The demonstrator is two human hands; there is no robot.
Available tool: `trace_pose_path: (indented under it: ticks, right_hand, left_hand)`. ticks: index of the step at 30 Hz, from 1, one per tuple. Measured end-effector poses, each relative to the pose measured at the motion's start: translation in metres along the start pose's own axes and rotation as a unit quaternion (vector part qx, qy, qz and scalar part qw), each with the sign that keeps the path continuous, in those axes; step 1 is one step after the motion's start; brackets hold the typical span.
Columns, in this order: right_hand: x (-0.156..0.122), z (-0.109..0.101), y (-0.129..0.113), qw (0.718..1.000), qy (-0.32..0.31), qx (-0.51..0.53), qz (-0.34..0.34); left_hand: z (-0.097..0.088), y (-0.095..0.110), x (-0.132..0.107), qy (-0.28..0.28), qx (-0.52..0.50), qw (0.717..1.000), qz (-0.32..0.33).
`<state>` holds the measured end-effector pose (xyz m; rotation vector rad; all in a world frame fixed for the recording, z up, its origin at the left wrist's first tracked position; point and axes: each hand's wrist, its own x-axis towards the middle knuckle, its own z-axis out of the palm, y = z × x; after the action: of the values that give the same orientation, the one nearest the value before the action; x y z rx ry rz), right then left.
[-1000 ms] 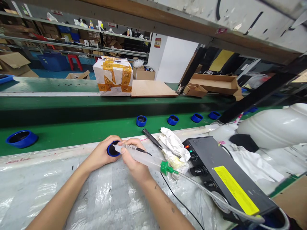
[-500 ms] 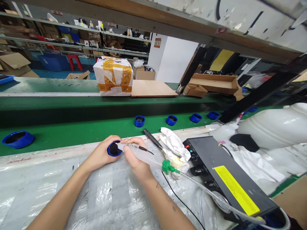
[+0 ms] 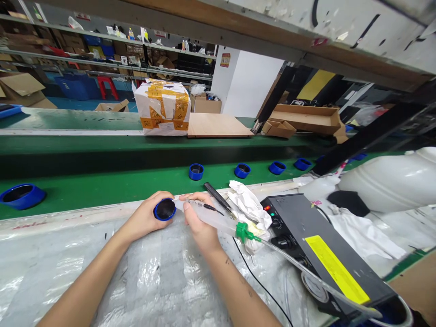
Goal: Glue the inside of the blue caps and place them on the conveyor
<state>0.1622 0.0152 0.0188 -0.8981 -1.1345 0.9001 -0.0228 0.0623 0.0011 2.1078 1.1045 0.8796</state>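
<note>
My left hand (image 3: 149,215) is closed around a blue ring-shaped part with a black inside (image 3: 165,209), its opening tilted toward me above the plastic-covered bench. In my right hand (image 3: 201,222) is a translucent dispensing syringe (image 3: 220,221); a green cap (image 3: 243,232) at its back end joins a clear air hose (image 3: 293,259). The syringe's tip is at the right rim of the blue part; whether it touches cannot be made out. A small clear switch with a black cable (image 3: 214,208) lies along the syringe under my fingers.
Several blue parts (image 3: 196,171) stand on the green conveyor belt (image 3: 119,186). Right of my hands are a black-handled tool (image 3: 216,195), crumpled white cloth (image 3: 248,202) and a dark dispenser controller box (image 3: 327,245). A white jug (image 3: 391,179) lies far right. A shelf beam (image 3: 259,41) crosses overhead.
My right hand has drawn the syringe slightly right, so its tip has gone from inside the blue part to its rim. The part's opening now shows more fully.
</note>
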Motion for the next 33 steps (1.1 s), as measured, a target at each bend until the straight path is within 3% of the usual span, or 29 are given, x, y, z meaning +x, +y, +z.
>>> trace_pose_path:
  ticks: [23,33]
  right_hand:
    - [0.0009,-0.0067,0.001,0.996,0.012,-0.081,-0.028]
    - [-0.0002,-0.0054,-0.0042,0.993,0.022,-0.115,-0.01]
  left_hand:
    - [0.0009,0.0001,0.0013,0.01,0.001,1.0,-0.004]
    - [0.0001,0.0015,0.0015,0.005,-0.002,1.0,-0.017]
